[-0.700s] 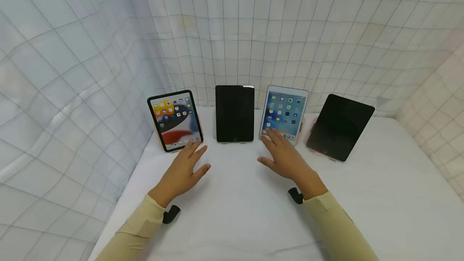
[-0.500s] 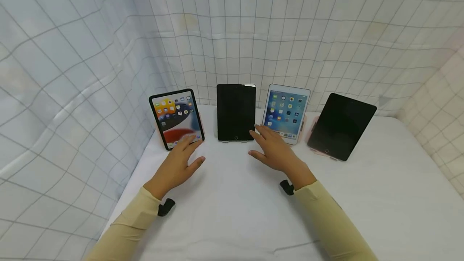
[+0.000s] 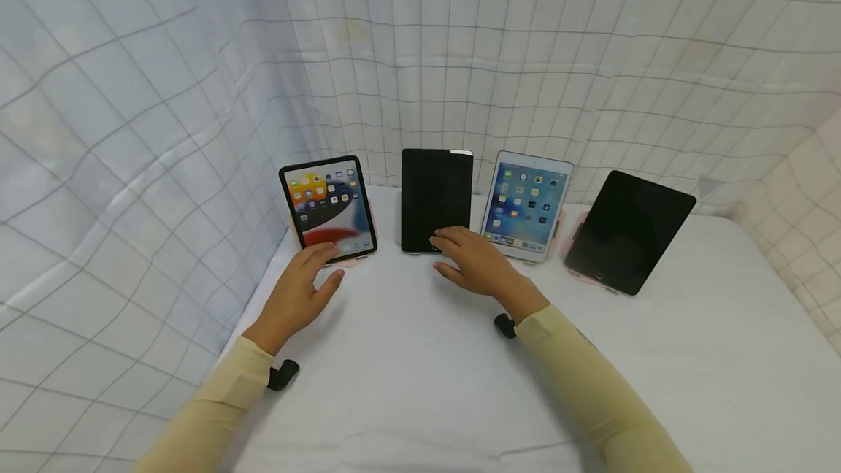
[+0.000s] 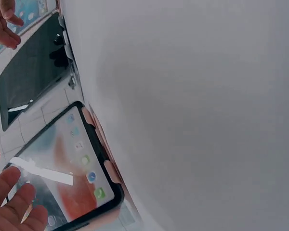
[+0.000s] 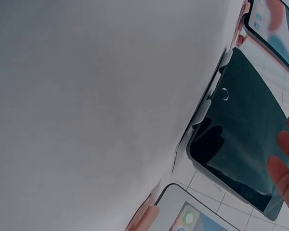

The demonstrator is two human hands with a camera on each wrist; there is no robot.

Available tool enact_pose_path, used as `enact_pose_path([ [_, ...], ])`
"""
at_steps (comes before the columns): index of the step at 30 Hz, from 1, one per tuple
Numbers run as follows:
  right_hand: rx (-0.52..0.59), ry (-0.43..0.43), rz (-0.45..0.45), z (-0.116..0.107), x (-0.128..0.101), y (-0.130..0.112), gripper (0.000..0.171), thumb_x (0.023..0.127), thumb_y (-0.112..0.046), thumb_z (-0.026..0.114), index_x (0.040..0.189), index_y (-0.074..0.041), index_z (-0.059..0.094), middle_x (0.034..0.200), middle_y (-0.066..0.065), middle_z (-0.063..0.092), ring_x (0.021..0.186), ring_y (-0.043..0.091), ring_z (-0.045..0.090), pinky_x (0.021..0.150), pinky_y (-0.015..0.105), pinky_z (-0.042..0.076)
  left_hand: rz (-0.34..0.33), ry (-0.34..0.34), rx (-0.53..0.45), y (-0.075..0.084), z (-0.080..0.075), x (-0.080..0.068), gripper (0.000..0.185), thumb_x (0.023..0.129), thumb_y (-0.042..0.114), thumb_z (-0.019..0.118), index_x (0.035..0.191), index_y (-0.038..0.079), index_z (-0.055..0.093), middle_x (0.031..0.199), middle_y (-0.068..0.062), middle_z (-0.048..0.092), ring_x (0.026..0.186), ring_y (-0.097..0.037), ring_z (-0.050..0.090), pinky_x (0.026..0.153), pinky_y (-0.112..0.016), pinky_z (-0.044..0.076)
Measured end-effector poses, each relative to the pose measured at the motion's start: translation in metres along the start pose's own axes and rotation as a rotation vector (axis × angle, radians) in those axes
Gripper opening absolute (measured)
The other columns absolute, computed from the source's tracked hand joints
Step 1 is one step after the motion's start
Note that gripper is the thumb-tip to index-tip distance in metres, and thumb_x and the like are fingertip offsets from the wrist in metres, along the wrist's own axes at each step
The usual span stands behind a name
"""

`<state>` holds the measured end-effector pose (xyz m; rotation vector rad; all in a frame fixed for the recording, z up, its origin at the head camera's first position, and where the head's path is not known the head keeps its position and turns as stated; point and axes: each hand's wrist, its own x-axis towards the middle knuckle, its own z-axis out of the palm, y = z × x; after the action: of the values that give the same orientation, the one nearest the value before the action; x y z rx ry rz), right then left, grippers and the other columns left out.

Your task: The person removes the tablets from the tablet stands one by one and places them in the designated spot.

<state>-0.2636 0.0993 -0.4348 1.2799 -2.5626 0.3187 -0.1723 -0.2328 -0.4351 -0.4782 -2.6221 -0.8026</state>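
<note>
Right hand (image 3: 482, 267) palm-down, fingers loosely spread, holding nothing. Fingertips at the bottom edge of the dark tablet (image 3: 436, 199), second from left, near its home button; actual contact not resolvable from the head view. On the right wrist view, fingers (image 5: 285, 159) hovering in front of the dark glass, home button off to the side of them.

Left hand (image 3: 297, 293) also flat and relaxed, gripping nothing. Fingertips just short of the lower edge of the lit tablet in a black case (image 3: 328, 208), far left in the row. Touching or not: cannot tell.

Just right of the right hand: white tablet with lit home screen (image 3: 527, 204), propped upright. Further right, well apart: second dark tablet (image 3: 628, 231), tilted on a pink stand (image 3: 578, 228).

All four leaning back in a row on the white tabletop (image 3: 427, 378). Grid-patterned cloth (image 3: 525, 57) behind and on both sides.
</note>
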Motion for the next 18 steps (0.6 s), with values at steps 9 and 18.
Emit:
enact_pose_path([
  [9, 0.028, 0.104, -0.133, 0.011, 0.033, -0.005, 0.040, 0.095, -0.027, 0.068, 0.127, -0.004, 0.065, 0.130, 0.013, 0.061, 0.122, 0.025, 0.056, 0.103, 0.038, 0.046, -0.027, 0.094, -0.006, -0.017, -0.018, 0.008, 0.040, 0.095, 0.012, 0.066, 0.131, -0.002, 0.058, 0.133, -0.021, 0.055, 0.122, -0.041, 0.051, 0.100, -0.060, 0.041],
  [18, -0.062, 0.166, -0.154, 0.013, 0.064, -0.012, 0.034, 0.096, -0.027, 0.068, 0.122, -0.006, 0.067, 0.123, 0.009, 0.065, 0.116, 0.021, 0.059, 0.099, 0.033, 0.048, -0.105, 0.126, -0.032, -0.025, -0.031, 0.018, 0.038, 0.100, 0.019, 0.060, 0.132, -0.001, 0.057, 0.132, -0.022, 0.055, 0.120, -0.042, 0.052, 0.096, -0.060, 0.046],
])
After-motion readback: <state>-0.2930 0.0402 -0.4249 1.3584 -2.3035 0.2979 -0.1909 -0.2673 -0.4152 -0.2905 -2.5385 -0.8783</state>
